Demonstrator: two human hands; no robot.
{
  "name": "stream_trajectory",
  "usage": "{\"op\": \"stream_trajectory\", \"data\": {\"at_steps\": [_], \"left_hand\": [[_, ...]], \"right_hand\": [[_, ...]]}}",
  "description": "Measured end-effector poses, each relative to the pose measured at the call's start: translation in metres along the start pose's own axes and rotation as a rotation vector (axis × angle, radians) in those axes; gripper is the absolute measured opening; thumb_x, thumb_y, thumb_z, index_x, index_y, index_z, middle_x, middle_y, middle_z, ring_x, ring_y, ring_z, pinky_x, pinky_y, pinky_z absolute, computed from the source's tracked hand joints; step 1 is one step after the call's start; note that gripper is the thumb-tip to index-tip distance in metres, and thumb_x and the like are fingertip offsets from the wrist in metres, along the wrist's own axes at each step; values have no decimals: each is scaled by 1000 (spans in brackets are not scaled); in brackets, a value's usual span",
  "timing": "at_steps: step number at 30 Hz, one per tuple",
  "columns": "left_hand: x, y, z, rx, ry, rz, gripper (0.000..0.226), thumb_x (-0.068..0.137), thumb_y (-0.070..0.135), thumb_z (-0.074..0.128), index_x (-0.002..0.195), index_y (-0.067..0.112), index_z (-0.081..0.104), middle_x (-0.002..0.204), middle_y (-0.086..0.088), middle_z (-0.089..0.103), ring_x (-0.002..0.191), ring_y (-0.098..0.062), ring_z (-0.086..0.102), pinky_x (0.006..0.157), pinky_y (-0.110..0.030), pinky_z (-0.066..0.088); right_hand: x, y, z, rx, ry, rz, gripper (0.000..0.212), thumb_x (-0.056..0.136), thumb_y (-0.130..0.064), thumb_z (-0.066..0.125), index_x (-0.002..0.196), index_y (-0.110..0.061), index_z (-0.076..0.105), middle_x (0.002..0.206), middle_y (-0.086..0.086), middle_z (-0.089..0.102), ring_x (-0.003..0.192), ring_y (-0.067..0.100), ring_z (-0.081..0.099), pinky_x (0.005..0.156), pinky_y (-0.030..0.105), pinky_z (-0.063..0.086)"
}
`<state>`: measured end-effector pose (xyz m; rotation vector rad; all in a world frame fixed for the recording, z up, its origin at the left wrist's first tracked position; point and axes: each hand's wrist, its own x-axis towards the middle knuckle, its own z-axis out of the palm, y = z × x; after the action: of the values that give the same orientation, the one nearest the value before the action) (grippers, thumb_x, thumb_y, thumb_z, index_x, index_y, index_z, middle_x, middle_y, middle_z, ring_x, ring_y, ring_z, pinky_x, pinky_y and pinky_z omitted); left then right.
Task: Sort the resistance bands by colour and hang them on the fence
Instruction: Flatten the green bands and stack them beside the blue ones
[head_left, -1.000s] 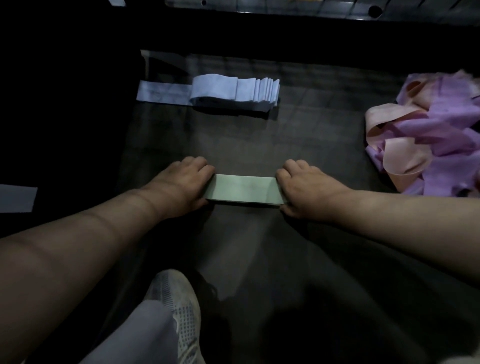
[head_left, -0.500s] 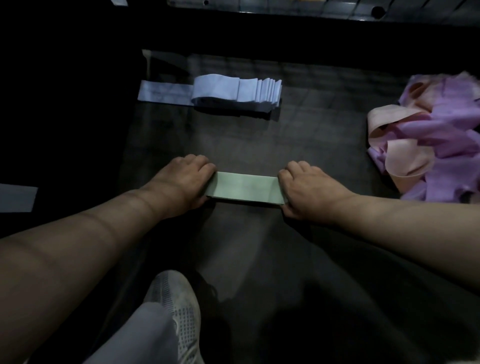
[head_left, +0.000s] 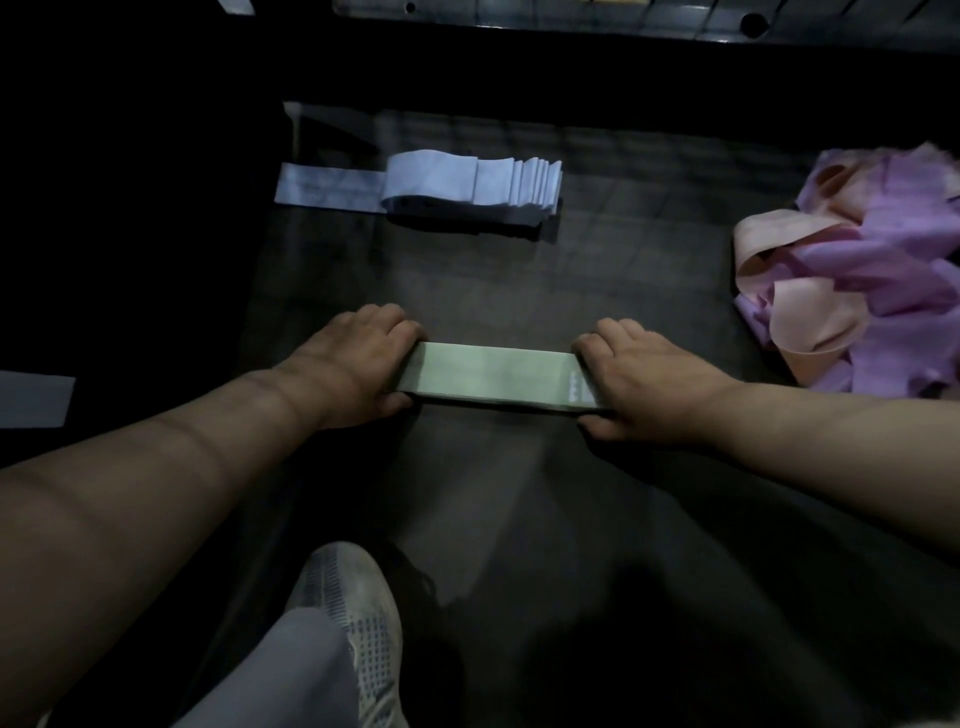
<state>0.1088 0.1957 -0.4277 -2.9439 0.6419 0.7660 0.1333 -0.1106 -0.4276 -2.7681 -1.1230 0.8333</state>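
Note:
A flat stack of green resistance bands (head_left: 493, 376) lies on the dark floor in the middle of the view. My left hand (head_left: 353, 358) grips its left end and my right hand (head_left: 639, 382) grips its right end, fingers curled over the edges. Farther back lies a neat stack of pale blue bands (head_left: 478, 184), with one band sticking out to its left. At the right edge sits a loose tangle of purple and peach bands (head_left: 857, 275).
My white shoe and grey trouser leg (head_left: 343, 629) are at the bottom centre. A pale strip (head_left: 34, 400) lies at the far left. A dark metal rail (head_left: 571, 15) runs along the top. The scene is dim.
Both hands stay on the ends of the green stack. Printed marks now show at its right end by my right hand.

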Motion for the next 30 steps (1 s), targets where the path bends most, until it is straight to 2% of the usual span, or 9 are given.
{"op": "stream_trajectory", "data": {"at_steps": [5,10,12,15,17,20,25,29,30], "left_hand": [[-1,-4,4,18,16,7,66,80,51,71,132,15,50,125,-7,49,110,-27,51,95,-41,44],[-5,-11,7,-18,66,6,70,73,51,76,129,15,53,122,-7,52,106,-28,54,92,-41,46],[-11,-14,10,-32,76,7,76,71,63,68,128,14,54,123,-8,52,109,-30,54,94,-41,46],[-21,-6,18,-250,199,-209,76,79,64,44,133,11,51,135,-12,47,126,-30,45,108,-40,32],[-23,3,25,-525,347,-484,61,90,41,41,138,4,47,141,-20,40,131,-34,41,112,-33,25],[-25,10,31,-774,409,-778,43,102,22,42,141,5,43,144,-20,32,132,-33,40,115,-30,24],[-25,15,39,-879,383,-791,38,104,18,40,139,4,48,139,-21,37,126,-33,45,111,-23,27],[-23,11,44,-861,395,-792,36,104,16,42,137,2,50,126,-12,39,121,-34,47,90,2,24],[-23,11,44,-799,410,-779,39,104,19,41,138,1,48,126,-12,40,122,-35,45,89,2,24]], "right_hand": [[-4,4,3,15,14,6,56,80,-50,61,116,-7,53,108,11,49,97,29,50,84,40,48],[-7,8,4,29,20,33,66,79,-56,63,125,-10,49,114,9,47,102,27,49,88,39,47],[-12,10,4,59,26,68,76,79,-62,61,131,-10,45,122,10,44,110,29,47,96,41,44],[-20,2,10,223,87,239,88,85,-67,50,148,-9,28,144,15,29,135,33,29,114,42,26],[-25,-12,16,464,162,468,78,94,-53,49,152,-10,20,151,14,21,143,31,18,118,38,17],[-26,-27,24,811,204,715,62,100,-35,48,150,-10,23,148,15,24,140,31,25,116,33,18],[-20,-28,31,901,193,728,47,100,-17,46,141,-4,28,140,20,31,131,34,37,112,33,26],[-21,-27,32,881,194,730,50,97,-17,51,141,-5,29,140,19,30,130,34,37,112,33,27],[-22,-28,31,833,204,725,56,96,-20,54,143,-6,28,142,18,28,133,33,33,113,34,24]]}}
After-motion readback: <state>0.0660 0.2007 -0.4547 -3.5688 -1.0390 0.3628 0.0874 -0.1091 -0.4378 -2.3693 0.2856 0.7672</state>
